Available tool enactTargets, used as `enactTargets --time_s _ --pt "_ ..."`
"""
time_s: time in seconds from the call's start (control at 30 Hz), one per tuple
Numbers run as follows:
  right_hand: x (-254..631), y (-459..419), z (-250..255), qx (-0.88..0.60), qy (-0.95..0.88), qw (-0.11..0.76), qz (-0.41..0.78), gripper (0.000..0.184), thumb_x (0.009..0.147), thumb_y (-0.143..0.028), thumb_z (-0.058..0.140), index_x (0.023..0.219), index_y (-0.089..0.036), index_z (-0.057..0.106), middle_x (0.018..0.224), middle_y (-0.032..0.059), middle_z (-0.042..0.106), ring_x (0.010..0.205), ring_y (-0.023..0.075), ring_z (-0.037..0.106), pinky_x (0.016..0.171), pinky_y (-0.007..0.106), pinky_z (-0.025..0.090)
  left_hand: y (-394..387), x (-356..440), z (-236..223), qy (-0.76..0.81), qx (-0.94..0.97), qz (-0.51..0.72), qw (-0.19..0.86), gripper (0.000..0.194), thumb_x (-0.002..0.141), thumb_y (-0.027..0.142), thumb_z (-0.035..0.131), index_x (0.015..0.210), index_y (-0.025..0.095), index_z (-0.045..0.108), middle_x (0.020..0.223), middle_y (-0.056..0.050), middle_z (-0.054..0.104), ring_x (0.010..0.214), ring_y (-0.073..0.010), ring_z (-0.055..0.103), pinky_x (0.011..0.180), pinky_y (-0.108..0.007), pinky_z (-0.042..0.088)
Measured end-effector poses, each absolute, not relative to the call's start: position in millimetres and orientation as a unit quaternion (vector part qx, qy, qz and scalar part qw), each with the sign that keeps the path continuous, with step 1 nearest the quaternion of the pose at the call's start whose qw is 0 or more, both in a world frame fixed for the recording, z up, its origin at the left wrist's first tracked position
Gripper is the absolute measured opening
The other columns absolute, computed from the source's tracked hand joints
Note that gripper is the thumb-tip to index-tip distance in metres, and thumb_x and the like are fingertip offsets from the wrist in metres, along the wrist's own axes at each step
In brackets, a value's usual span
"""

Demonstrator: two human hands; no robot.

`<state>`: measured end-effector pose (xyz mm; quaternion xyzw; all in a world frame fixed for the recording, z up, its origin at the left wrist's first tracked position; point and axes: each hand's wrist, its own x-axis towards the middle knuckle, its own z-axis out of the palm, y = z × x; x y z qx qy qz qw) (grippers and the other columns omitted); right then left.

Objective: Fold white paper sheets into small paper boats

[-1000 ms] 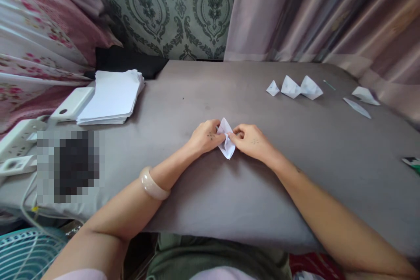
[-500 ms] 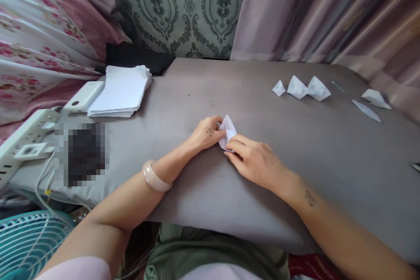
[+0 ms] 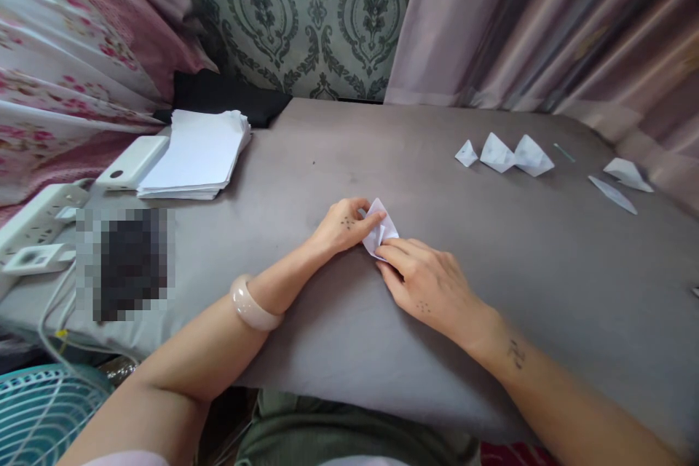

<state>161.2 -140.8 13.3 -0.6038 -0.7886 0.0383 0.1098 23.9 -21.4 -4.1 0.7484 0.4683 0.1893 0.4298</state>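
Note:
A small piece of folded white paper (image 3: 381, 227) is held between both hands over the middle of the grey-covered table (image 3: 306, 291). My left hand (image 3: 345, 224) grips its left side, with the thumb laid across its upper part. My right hand (image 3: 423, 271) pinches the lower right edge, fingers on top and thumb beneath. The paper has a pointed top and an inner fold showing; its left edge is partly hidden by the fingers.
Folded white paper shapes (image 3: 496, 153) stand at the back right, near a thin stick (image 3: 564, 153) and paper pieces (image 3: 612, 194). At left lie a paper stack (image 3: 191, 153), a white box (image 3: 134, 162), a power strip (image 3: 41, 222) and a blurred dark object (image 3: 131, 262). A fan (image 3: 49, 415) stands below.
My left thumb has moved up and right across the paper's upper part. The right hand stays at the lower edge. The view has shifted slightly.

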Motion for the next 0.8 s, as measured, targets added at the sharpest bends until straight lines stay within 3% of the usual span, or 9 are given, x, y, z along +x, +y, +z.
enactTargets --time_s 0.2,0.4,0.57,0.67,0.8 --pt "159.2 -138.5 16.3 -0.587 -0.806 0.074 0.009 0.020 0.092 -0.019 0.046 0.082 -0.020 0.064 0.086 0.0046 0.069 0.080 0.0189 0.061 0.058 0.033 0.032 -18.0 23.8 -9.7 0.455 0.754 0.188 0.435 0.024 0.083 0.040 0.056 0.083 0.017 0.063 0.055 0.003 0.058 0.046 -0.0085 0.047 0.046 -0.019 0.032" --pt "156.9 -136.6 20.3 -0.563 -0.824 0.054 0.023 0.020 0.093 -0.019 0.045 0.083 -0.019 0.062 0.085 0.0054 0.066 0.079 0.0189 0.061 0.060 0.033 0.035 -11.0 23.3 -11.4 0.452 0.745 0.157 0.465 0.023 0.081 0.040 0.057 0.084 0.018 0.063 0.049 0.005 0.054 0.035 -0.0075 0.041 0.039 -0.019 0.029" --pt "157.3 -144.5 25.3 -0.616 -0.783 0.087 0.024 0.021 0.096 -0.028 0.045 0.105 -0.022 0.063 0.107 0.0053 0.065 0.080 0.0172 0.062 0.058 0.030 0.036 -11.5 23.5 -13.6 0.461 0.721 0.181 0.484 0.022 0.082 0.038 0.055 0.084 0.017 0.062 0.051 0.004 0.055 0.034 -0.0071 0.042 0.036 -0.018 0.030" --pt "158.6 -146.0 24.4 -0.632 -0.767 0.111 -0.011 0.021 0.097 -0.026 0.045 0.101 -0.022 0.065 0.118 0.0066 0.060 0.080 0.0144 0.061 0.056 0.028 0.035 -11.4 21.6 -13.5 0.469 0.708 0.207 0.486 0.020 0.084 0.036 0.054 0.085 0.017 0.060 0.053 0.004 0.055 0.035 -0.0068 0.042 0.036 -0.017 0.030" --pt "161.0 -141.6 19.7 -0.655 -0.750 0.091 -0.033 0.022 0.097 -0.027 0.046 0.090 -0.022 0.067 0.099 0.0053 0.060 0.079 0.0146 0.060 0.054 0.028 0.031 -6.2 20.7 -13.0 0.485 0.695 0.241 0.473 0.016 0.084 0.032 0.055 0.085 0.017 0.059 0.050 0.004 0.052 0.035 -0.0069 0.043 0.035 -0.017 0.029"
